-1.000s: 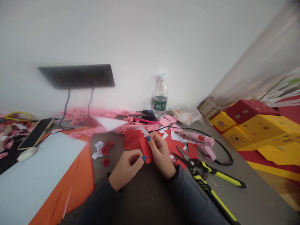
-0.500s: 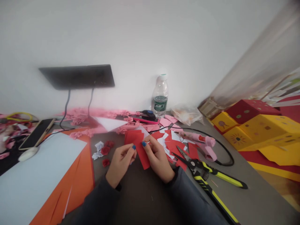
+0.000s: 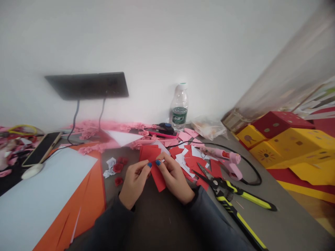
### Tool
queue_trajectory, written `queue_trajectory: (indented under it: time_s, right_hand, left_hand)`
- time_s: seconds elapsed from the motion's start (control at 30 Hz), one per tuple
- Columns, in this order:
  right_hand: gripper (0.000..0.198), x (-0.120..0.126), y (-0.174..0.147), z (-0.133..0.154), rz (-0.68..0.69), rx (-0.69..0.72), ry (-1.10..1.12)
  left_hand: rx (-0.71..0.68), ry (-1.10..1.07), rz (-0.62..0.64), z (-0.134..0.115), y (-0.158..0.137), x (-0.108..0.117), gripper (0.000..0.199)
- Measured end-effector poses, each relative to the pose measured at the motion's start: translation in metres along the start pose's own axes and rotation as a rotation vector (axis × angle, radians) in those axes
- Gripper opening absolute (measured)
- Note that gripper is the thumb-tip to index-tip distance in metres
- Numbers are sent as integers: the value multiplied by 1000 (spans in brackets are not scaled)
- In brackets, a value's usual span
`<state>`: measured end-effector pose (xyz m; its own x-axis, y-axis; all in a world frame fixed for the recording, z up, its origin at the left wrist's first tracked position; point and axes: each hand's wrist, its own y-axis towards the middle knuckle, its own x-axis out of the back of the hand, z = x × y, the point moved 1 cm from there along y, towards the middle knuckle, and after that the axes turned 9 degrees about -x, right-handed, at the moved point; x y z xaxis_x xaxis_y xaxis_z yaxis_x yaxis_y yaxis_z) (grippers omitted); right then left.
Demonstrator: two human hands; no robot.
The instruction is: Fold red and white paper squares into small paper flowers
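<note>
At the centre of the desk my left hand (image 3: 134, 181) is closed in a pinch, thumb against fingers, at the left edge of a red paper strip (image 3: 158, 178). My right hand (image 3: 176, 179) pinches the same strip from the other side, and the strip's lower end sticks out between the hands. Both thumb tips, with blue nails, almost meet. The fingertips under the thumbs are partly hidden. More red paper (image 3: 149, 152) lies just behind the hands. Red paper flowers (image 3: 118, 168) and a crumpled white paper flower (image 3: 110, 164) rest left of my left hand.
Red and white paper scraps (image 3: 192, 162) lie to the right, beside open yellow-black snips (image 3: 222, 190) and a pink glue gun (image 3: 227, 158) with a black cable. A water bottle (image 3: 179, 109) stands by the wall. White sheets (image 3: 52, 188) over orange paper (image 3: 86, 205) cover the left.
My right hand has shifted slightly left with the red paper strip, so the two thumbs are closer together. My left hand has hardly moved.
</note>
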<state>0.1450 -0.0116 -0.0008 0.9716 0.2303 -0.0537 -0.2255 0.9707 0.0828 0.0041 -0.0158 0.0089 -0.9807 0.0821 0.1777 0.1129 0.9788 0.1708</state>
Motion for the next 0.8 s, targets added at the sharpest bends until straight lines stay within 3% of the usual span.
queue_trajectory:
  time_s: [0.1,0.17,0.4,0.63,0.73,0.8]
  right_hand:
    - [27,0,-1,2,-26,4,-15]
    - [28,1,-1,3,-40,20,-9]
    - [27,3,2,1,-140,36,20]
    - [30,4,3,2,-194,6,24]
    - [30,9,5,1,-285,-17,44]
    - [30,11,6,0,-277,-4,34]
  left_hand:
    - [-24,3,-87,-3,3,2,37]
    - [-44,33,-61,-4,3,2,39]
    - [85,4,583,-7,-9,-15,45]
    - [108,-70,823,-15,-10,-11,51]
    - [69,-54,789,-12,-8,-8,51]
    - [21,-43,607,-8,-5,-5,47]
